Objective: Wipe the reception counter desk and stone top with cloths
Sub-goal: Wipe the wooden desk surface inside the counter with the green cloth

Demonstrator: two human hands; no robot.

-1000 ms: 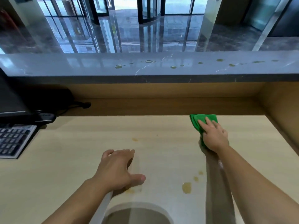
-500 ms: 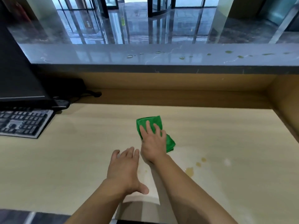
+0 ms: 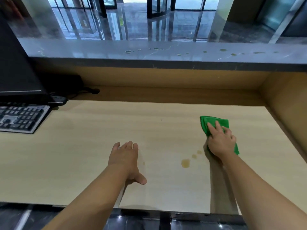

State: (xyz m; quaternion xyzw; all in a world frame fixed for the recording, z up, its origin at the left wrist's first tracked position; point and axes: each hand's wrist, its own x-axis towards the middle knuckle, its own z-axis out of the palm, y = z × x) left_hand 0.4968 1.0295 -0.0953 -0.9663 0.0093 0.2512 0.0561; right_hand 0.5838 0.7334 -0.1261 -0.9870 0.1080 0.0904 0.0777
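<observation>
R hand (image 3: 221,141) presses cloth (image 3: 214,122); desk (image 3: 83,155) prob. wet

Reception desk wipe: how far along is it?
Early. Done: nothing clearly finished, though most of the desk shows no marks. In hand: the right hand presses a green cloth flat on the desk; the left hand rests open, empty. Left: the brown spill drops beside the cloth, and the droplets along the stone top, not yet wiped.
</observation>
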